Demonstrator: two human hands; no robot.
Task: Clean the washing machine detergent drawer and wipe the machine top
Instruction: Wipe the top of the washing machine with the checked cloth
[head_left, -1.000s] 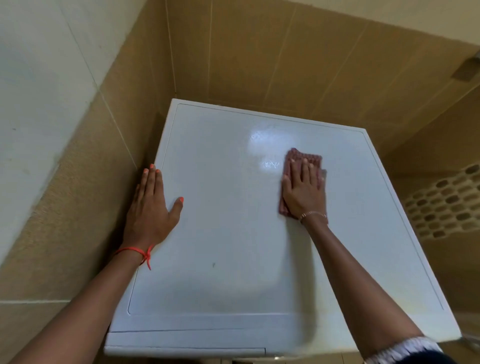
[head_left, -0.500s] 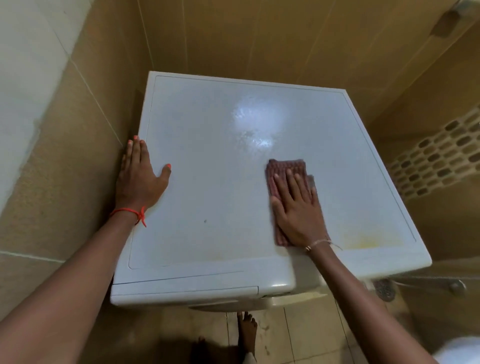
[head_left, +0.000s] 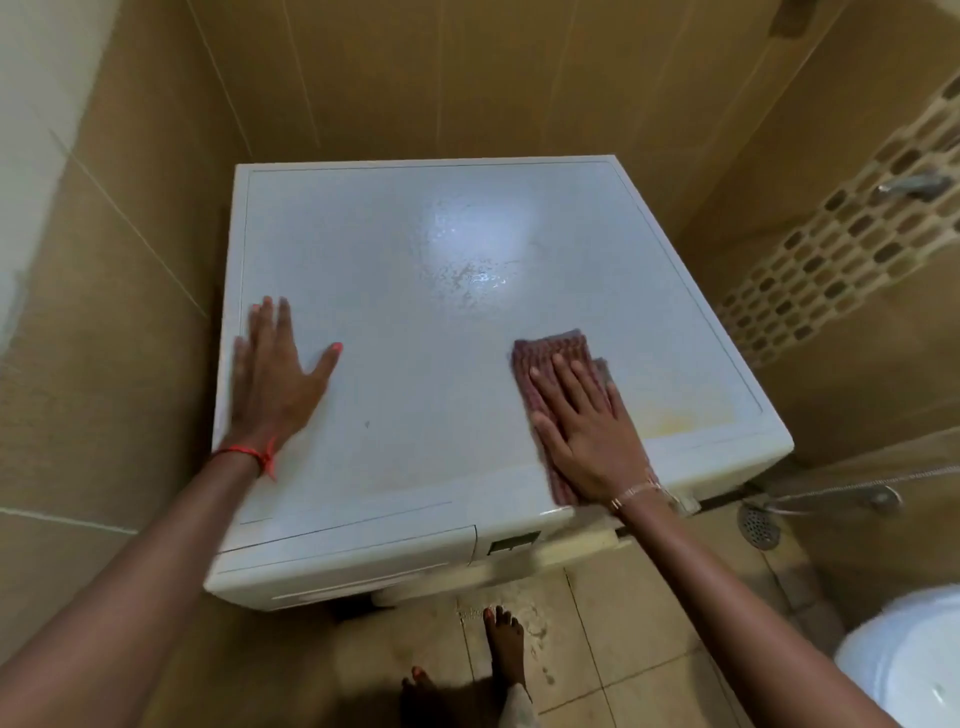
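Observation:
The white washing machine top (head_left: 415, 322) fills the middle of the head view, with a wet sheen near its centre. A folded reddish-brown cloth (head_left: 558, 349) lies on its right front part. My right hand (head_left: 587, 431) presses flat on the cloth with straight fingers, close to the front edge. Flat on the left side of the top rests my left hand (head_left: 275, 379), fingers spread, near the left edge. The detergent drawer front (head_left: 343, 553) shows closed at the machine's front left.
Beige tiled walls close in on the left and behind. A mosaic tile strip (head_left: 841, 249) and a tap (head_left: 909, 183) are on the right wall. A floor drain (head_left: 759, 527), a hose and a white basin (head_left: 914, 670) sit at the lower right. My bare feet stand below.
My right hand has drawn the cloth from the middle back of the top toward the front right edge. My left hand has shifted slightly inward on the top. The view has tilted down.

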